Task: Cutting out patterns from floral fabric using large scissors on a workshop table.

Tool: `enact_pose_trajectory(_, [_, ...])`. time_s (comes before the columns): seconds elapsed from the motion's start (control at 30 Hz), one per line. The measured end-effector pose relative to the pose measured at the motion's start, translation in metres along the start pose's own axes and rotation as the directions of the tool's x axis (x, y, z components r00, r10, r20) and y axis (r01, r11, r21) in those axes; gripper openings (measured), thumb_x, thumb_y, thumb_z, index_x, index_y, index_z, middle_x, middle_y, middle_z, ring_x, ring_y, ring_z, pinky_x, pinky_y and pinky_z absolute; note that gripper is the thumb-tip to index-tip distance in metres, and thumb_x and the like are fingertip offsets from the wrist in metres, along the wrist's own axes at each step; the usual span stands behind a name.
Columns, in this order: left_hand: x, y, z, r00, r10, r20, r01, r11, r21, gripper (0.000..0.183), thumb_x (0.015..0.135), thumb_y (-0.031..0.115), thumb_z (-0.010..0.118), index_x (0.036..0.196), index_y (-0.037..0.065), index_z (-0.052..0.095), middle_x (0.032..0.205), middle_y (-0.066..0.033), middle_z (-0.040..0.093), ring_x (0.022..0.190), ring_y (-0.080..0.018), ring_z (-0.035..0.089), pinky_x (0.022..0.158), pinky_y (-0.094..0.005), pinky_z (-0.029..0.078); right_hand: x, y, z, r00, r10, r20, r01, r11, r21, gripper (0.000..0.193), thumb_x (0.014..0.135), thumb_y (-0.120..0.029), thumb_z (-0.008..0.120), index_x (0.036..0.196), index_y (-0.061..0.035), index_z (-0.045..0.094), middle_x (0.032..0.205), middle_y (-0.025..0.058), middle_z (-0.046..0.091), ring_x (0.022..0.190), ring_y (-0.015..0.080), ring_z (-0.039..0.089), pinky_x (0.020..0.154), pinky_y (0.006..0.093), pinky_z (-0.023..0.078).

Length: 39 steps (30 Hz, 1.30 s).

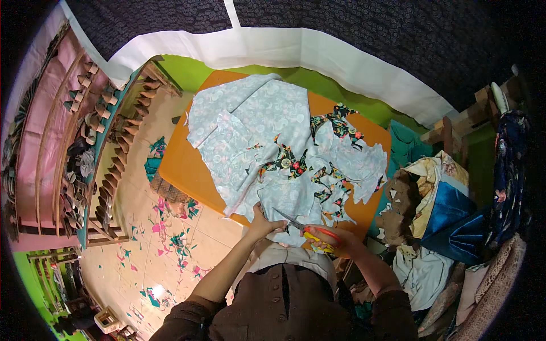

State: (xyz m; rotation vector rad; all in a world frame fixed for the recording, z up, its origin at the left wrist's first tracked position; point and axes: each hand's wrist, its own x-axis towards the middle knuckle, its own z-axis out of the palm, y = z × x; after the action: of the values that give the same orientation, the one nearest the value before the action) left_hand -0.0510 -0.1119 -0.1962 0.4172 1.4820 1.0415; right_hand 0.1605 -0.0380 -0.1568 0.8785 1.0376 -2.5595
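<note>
A large cloth [244,131], pale blue-white with a faint pattern, is spread over the orange table [187,165]. Where its edges fold over, a black floral face [293,165] shows. At the near edge, my left hand [263,225] has the cloth pinched between thumb and fingers. My right hand [339,242] is wrapped round the red and yellow handles of a pair of scissors [302,227]. Their blades point up and left over the near part of the cloth, close to my left thumb. Jagged, cut-looking pieces [335,196] of the same cloth lie on the right.
Pink and green scraps [182,250] litter the tiled floor at left. Beyond them stands a rack [94,136] lined with shoe-like forms. Heaped fabrics [432,199] crowd the right side of the table. A dark curtain with a white border [267,48] hangs at the back.
</note>
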Motion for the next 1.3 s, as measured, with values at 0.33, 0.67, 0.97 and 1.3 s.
enact_pose_trajectory(0.33, [-0.009,0.019,0.005,1.0,-0.017,-0.016,0.018,0.999,0.045,0.096,0.053,0.006,0.075,0.119,-0.004,0.007,0.116,-0.019,0.031,0.101,-0.0256,0.042,0.072,-0.0308,0.048,0.002,0.007,0.003,0.998,-0.038,0.047,0.042,0.995,-0.088,0.051,0.082,-0.055,0.025,0.106,-0.0111,0.036,0.064,-0.0056,0.03,0.055,0.0035,0.03,0.05,0.0186,0.028])
enact_pose_trajectory(0.67, [-0.009,0.016,0.002,1.0,-0.005,0.013,0.004,0.996,0.091,0.099,0.052,0.011,0.077,0.121,-0.002,0.007,0.119,-0.0179,0.028,0.11,-0.0264,0.033,0.087,-0.0314,0.038,-0.001,0.009,-0.003,0.997,0.071,-0.002,-0.07,0.99,0.124,0.043,0.086,-0.043,0.032,0.105,-0.0058,0.04,0.068,-0.0048,0.035,0.052,0.0,0.031,0.046,0.0124,0.03])
enact_pose_trajectory(0.97, [-0.007,0.015,-0.004,0.999,-0.026,0.031,0.022,0.992,0.123,0.111,0.044,0.016,0.08,0.124,-0.002,0.005,0.123,-0.0183,0.022,0.114,-0.0279,0.027,0.091,-0.0338,0.033,0.005,0.012,0.006,1.0,0.008,0.002,-0.009,0.99,0.139,0.042,0.086,-0.043,0.033,0.105,-0.0056,0.04,0.068,-0.0034,0.037,0.049,-0.0005,0.031,0.041,0.0114,0.028])
enact_pose_trajectory(1.3, [-0.011,0.023,-0.002,0.995,-0.005,0.097,-0.006,0.993,0.115,0.115,0.045,0.016,0.08,0.124,-0.004,-0.001,0.126,-0.0199,0.02,0.116,-0.0284,0.024,0.094,-0.0336,0.029,0.014,0.013,-0.007,0.993,0.014,0.121,-0.019,0.999,0.035,0.053,0.081,-0.052,0.033,0.107,-0.0058,0.037,0.07,-0.0027,0.037,0.051,-0.0001,0.032,0.041,0.0127,0.027])
